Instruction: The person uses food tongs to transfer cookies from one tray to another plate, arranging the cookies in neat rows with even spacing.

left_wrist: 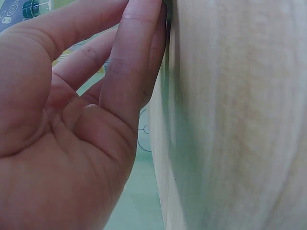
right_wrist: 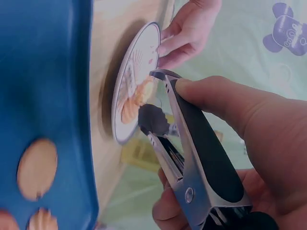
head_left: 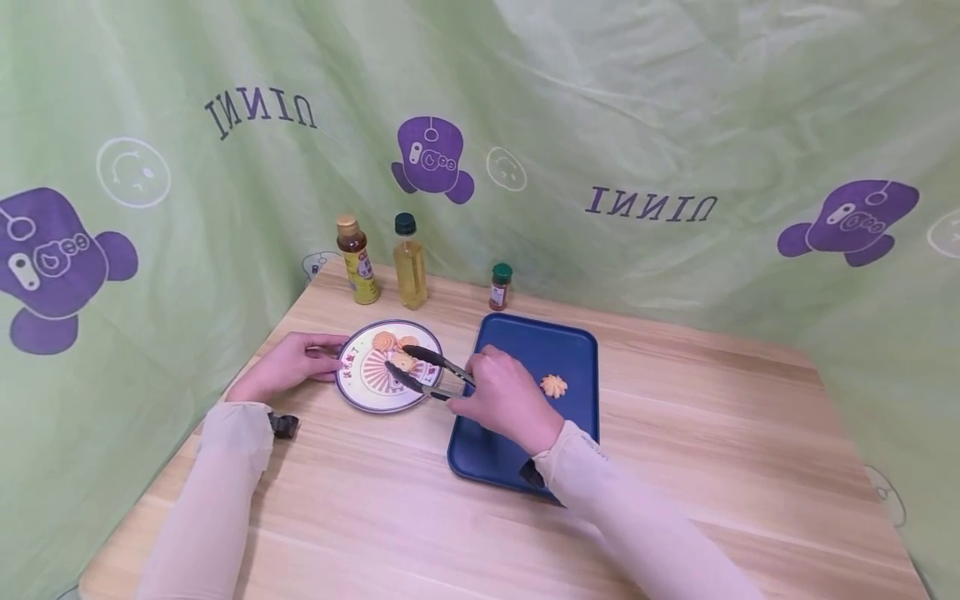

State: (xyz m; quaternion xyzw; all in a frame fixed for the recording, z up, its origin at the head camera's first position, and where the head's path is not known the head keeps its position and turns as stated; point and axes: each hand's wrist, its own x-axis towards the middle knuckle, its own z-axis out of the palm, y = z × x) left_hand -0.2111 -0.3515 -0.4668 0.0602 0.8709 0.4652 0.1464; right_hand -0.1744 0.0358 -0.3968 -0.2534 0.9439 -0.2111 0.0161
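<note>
Hands (head_left: 513, 400), right curled round tongs (right_wrist: 208, 153), left (head_left: 285, 367) pinched on plate (head_left: 360, 389) of cookies (head_left: 384, 342); blue tray (head_left: 525, 333) with more cookies (head_left: 554, 386)

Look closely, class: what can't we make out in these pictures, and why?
- Head view: part of the blue tray, hidden by the right hand and its sleeve.
- Head view: print on the small jar, too small to read.
- Left wrist view: part of the left hand, cut off by the left and top edges.
- Right wrist view: corner cookie, cut off by the picture's edges.
</note>
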